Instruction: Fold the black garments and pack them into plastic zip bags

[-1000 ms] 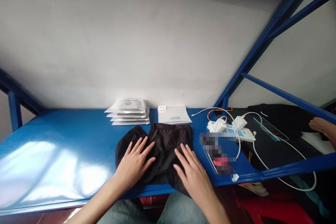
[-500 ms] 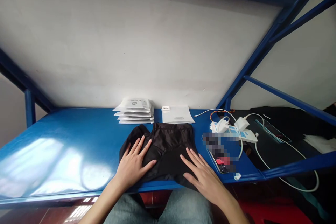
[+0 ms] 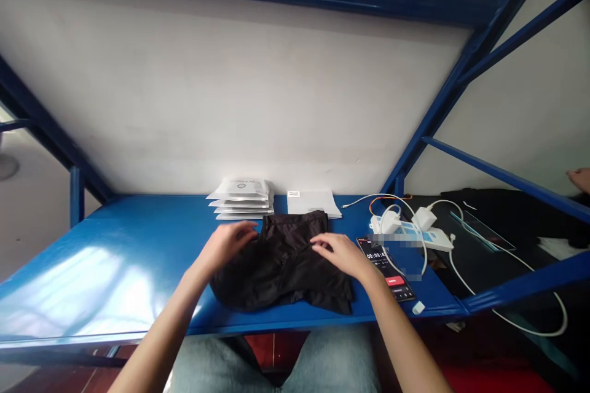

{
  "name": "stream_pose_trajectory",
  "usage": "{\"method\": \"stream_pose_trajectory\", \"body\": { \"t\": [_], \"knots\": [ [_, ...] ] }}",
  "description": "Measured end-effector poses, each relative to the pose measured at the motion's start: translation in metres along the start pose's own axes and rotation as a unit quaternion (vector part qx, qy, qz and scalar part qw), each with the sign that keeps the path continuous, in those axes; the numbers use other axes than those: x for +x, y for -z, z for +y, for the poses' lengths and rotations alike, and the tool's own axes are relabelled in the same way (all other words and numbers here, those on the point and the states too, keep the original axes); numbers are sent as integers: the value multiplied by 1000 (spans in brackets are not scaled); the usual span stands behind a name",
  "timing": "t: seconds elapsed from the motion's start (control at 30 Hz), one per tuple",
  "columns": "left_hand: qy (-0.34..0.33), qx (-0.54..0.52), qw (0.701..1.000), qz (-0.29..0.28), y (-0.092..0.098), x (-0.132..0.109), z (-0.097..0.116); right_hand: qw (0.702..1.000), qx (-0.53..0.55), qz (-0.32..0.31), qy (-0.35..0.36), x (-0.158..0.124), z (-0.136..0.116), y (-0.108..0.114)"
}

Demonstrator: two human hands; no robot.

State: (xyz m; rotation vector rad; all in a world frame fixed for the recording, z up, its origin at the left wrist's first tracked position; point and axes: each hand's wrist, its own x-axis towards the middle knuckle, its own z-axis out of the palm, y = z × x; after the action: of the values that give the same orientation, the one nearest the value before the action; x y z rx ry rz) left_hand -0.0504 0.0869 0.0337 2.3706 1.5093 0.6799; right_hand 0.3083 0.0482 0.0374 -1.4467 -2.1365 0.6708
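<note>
The left hand [image 3: 229, 242] had come off its flat, palm-down press on the black garment [image 3: 282, 265] and moved to the cloth's far left edge. Its fingers were curled there, but motion blur hid whether they had closed on the fabric. The right hand [image 3: 340, 252] had likewise lifted from the near part and sat over the garment's far right portion. Its fingers were bent and seemingly pinched on a fold. Smoothing had given way to taking hold along the far edge, and the cloth lay more bunched than half a second before. It rested on the blue shelf [image 3: 115, 258], close to the front lip.

Just behind the garment stood a stack of white packets [image 3: 242, 196], with a flat white bag [image 3: 314, 202] beside it. Just right of the garment lay a phone [image 3: 386, 261] with its screen lit, near the right wrist. Further right were a power strip [image 3: 417, 234] and trailing white cables [image 3: 454, 258]. Well to the right of the garment, another person's hand [image 3: 579, 178] showed at the frame's edge. Nothing lay on the cloth itself.
</note>
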Motion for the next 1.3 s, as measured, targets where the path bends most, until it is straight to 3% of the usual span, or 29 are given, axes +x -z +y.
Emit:
{"method": "stream_pose_trajectory", "body": {
  "t": [0.1, 0.17, 0.27, 0.37, 0.47, 0.57, 0.67, 0.77, 0.87, 1.0, 1.17, 1.3],
  "knots": [
    [-33, 16, 985, 168, 24, 48, -35, 999, 15, 38, -21, 43, 17, 4],
    [-22, 45, 971, 233, 33, 65, -63, 997, 18, 59, -45, 63, 31, 1],
    [-51, 49, 976, 204, 39, 75, -95, 993, 34, 81, -73, 75, 47, -5],
    [-85, 28, 986, 142, 40, 80, -104, 989, 65, 92, -90, 76, 53, -8],
    [-92, -8, 983, 161, 35, 91, -85, 983, 114, 96, -108, 76, 52, -8],
    [-112, -50, 975, 184, 17, 110, -48, 968, 183, 111, -129, 78, 48, -8],
    [-184, -77, 972, 122, -13, 128, -10, 939, 275, 128, -164, 82, 46, -9],
    [-248, -87, 964, 41, -47, 138, 12, 900, 362, 149, -193, 82, 50, -11],
    [-273, -93, 958, 0, -74, 143, 14, 867, 418, 173, -207, 78, 60, -12],
    [-256, -100, 961, 15, -91, 144, -1, 841, 464, 184, -211, 73, 72, -14],
    [-251, -91, 963, 36, -91, 139, -5, 836, 486, 157, -200, 71, 76, -16],
    [-276, -34, 960, 34, -88, 142, 21, 834, 497, 152, -185, 73, 77, -18]
  ]
}}
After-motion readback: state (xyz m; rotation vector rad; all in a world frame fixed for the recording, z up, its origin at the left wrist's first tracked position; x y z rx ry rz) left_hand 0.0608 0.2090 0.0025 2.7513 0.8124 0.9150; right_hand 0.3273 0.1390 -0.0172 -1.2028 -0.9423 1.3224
